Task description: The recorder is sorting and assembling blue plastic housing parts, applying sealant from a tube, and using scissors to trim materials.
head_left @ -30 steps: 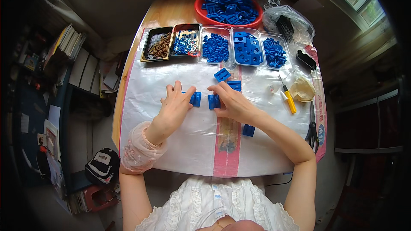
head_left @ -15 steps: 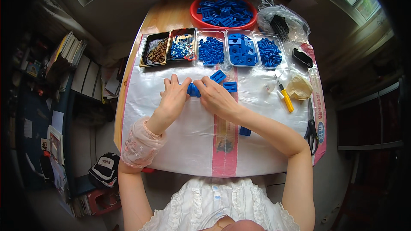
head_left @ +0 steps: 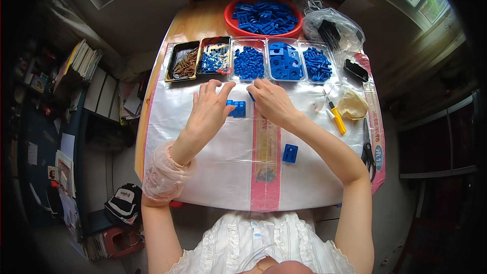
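Left hand (head_left: pixel 203 110) and right hand (head_left: pixel 274 102) partly cover blue blocks (head_left: pixel 241 110) beside a pink stripe (head_left: pixel 265 201).
Just left of the stripe, the left hand is loosely spread, its thumb touching the blocks and hiding part of them. The right hand lies across the stripe's far end, fingers bent over a blue piece (head_left: pixel 252 97); only a sliver shows, so I cannot tell whether it is grasped or merely touched. A loose block (head_left: pixel 290 153) lies just right of the stripe. Farther off, beyond its right side, crumpled plastic blurs a clear bag's (head_left: pixel 347 24) dark contents.
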### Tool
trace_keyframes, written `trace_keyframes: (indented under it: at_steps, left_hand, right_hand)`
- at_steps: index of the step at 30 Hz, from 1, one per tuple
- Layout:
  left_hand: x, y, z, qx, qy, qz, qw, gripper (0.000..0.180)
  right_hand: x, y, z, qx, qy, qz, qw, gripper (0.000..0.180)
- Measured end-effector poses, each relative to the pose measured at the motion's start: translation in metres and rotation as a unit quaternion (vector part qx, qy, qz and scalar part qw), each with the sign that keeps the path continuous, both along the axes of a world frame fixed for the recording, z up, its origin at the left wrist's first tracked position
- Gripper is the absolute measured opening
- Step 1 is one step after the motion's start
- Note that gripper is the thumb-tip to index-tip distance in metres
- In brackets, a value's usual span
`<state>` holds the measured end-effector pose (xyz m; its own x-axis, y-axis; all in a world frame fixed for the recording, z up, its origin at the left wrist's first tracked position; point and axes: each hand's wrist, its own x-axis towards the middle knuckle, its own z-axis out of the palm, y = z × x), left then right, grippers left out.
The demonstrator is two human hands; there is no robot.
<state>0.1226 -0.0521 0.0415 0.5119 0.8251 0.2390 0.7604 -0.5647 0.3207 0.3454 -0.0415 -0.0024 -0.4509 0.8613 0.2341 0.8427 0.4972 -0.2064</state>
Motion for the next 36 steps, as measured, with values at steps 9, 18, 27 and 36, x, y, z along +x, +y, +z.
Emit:
trace_keyframes:
  at_steps: [9, 18, 27, 36]
  left_hand:
    - [0.013, -0.011, 0.009, -0.2, -0.261, -0.057, 0.942, 0.048]
    - [0.024, -0.022, 0.005, -0.118, -0.257, -0.104, 0.954, 0.041]
    - [0.02, -0.024, 0.003, -0.135, -0.261, -0.097, 0.951, 0.034]
    - [0.017, -0.022, -0.006, -0.383, -0.432, -0.07, 0.814, 0.032]
  right_hand:
    - [0.03, -0.011, 0.021, -0.353, 0.544, 0.09, 0.756, 0.042]
    - [0.029, -0.038, 0.017, -0.42, 0.609, 0.048, 0.671, 0.04]
    - [0.027, -0.048, 0.024, -0.404, 0.597, 0.047, 0.692, 0.042]
    - [0.018, -0.056, 0.024, -0.348, 0.595, -0.009, 0.724, 0.031]
